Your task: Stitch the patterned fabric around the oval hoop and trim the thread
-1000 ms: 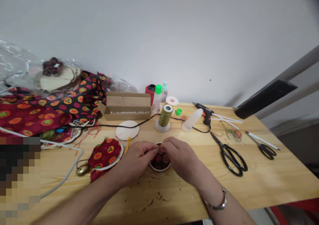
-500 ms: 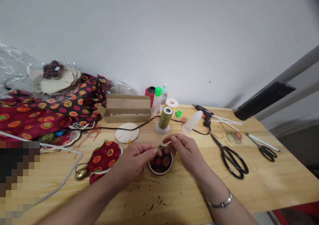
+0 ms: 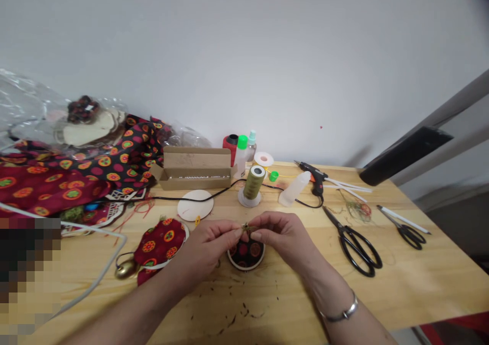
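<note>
My left hand (image 3: 208, 245) and my right hand (image 3: 280, 238) meet fingertip to fingertip over a small round fabric-covered disc (image 3: 246, 253) lying on the wooden table (image 3: 401, 279). Between the pinched fingers sits a small olive-green bit of thread or tassel (image 3: 247, 227), held just above the disc. A cone of olive thread (image 3: 252, 183) stands a little behind my hands. To the left lies a larger fabric-covered disc (image 3: 162, 238) with a small brass bell (image 3: 125, 269) beside it.
Large black scissors (image 3: 355, 245) and smaller scissors (image 3: 407, 230) lie right. A glue gun (image 3: 315, 176), squeeze bottle (image 3: 294, 187), cardboard box (image 3: 194, 169), plain wooden disc (image 3: 195, 205) and patterned fabric (image 3: 57, 177) fill the back. A white cable (image 3: 91, 279) curves at the left.
My hands lifted from the small disc, parted briefly, then closed together again on the olive thread piece just above it. The disc stays on the table.
</note>
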{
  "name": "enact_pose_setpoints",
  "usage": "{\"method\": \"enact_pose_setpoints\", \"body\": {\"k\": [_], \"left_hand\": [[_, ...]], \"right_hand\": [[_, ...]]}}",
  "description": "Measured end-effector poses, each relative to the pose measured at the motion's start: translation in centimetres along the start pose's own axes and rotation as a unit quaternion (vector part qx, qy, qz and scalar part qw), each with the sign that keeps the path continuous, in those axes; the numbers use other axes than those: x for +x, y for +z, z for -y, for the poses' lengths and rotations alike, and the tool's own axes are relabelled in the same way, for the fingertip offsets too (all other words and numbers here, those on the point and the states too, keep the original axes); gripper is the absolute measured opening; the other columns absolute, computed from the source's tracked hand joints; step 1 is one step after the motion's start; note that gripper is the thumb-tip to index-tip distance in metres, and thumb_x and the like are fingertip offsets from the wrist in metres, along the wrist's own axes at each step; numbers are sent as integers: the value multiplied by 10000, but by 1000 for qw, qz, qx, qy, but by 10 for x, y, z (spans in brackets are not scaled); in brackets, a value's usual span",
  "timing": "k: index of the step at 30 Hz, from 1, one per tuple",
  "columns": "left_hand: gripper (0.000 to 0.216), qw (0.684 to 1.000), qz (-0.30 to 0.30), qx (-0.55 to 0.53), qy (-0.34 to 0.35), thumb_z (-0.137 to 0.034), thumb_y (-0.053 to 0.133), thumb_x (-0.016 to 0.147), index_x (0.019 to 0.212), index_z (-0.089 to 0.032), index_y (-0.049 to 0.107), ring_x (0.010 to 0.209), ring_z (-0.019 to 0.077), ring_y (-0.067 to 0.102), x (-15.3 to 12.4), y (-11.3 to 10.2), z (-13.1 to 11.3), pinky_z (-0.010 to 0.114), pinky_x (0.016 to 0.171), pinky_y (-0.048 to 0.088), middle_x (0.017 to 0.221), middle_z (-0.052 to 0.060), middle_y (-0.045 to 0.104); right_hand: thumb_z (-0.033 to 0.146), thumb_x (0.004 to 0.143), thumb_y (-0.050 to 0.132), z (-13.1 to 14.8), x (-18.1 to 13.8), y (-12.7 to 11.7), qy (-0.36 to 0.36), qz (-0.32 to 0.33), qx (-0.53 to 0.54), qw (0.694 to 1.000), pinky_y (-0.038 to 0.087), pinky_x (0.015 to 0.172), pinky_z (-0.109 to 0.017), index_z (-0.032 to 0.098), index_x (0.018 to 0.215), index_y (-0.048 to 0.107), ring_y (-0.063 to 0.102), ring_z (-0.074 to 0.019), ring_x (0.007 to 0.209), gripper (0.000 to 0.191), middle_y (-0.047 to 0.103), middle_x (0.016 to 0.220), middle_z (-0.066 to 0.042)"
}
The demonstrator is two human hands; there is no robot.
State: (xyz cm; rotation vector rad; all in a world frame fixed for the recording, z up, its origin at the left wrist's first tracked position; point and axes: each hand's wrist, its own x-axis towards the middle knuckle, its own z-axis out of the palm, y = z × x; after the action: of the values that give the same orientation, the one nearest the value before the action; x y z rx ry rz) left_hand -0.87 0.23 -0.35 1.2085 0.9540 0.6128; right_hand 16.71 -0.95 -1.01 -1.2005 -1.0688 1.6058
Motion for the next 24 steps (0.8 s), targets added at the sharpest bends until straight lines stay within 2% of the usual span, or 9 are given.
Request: {"method": "enact_pose_setpoints", "body": {"k": [3, 6, 11, 20, 24], "left_hand": [[248, 1000, 8, -1, -1, -352, 572, 783, 688, -146, 674, 615, 119, 475, 0, -1, 3, 222, 602, 373, 607, -17, 581], [249, 1000, 10, -3, 0, -357, 571, 786, 704, -148, 679, 631, 124, 487, 0, -2, 5, 225, 616, 375, 621, -14, 593], [229, 1000, 4, -2, 0, -347, 585, 777, 700, -151, 677, 659, 132, 512, 1, -1, 6, 228, 647, 392, 649, -7, 614], [240, 1000, 0, 30, 7, -329, 561, 794, 669, -158, 676, 598, 112, 484, 0, 0, 7, 209, 601, 383, 589, -22, 591], [277, 999, -8, 31, -3, -314, 555, 789, 597, -152, 672, 547, 106, 489, 3, 0, 6, 210, 552, 375, 567, -4, 618]], "right_hand": [[203, 579, 745, -1, -1, 1, -19, -11, -13, 1000, 481, 533, -241, 173, 750, 711, 608, -117, 535, 177, 696, 641, -10], [198, 577, 747, -1, -1, 2, -76, -35, -66, 994, 485, 516, -242, 185, 728, 729, 596, -114, 521, 152, 654, 630, 4], [197, 649, 710, -2, -1, 0, -162, -54, -149, 974, 502, 568, -260, 180, 694, 733, 605, -138, 602, 53, 639, 657, -26], [153, 694, 651, -3, -2, 2, -182, -80, -187, 962, 470, 531, -223, 165, 637, 653, 562, -112, 556, 58, 603, 610, 0], [126, 707, 646, -2, -4, 3, -204, -58, -206, 955, 457, 518, -203, 161, 634, 642, 548, -97, 548, 80, 584, 631, 8]]}}
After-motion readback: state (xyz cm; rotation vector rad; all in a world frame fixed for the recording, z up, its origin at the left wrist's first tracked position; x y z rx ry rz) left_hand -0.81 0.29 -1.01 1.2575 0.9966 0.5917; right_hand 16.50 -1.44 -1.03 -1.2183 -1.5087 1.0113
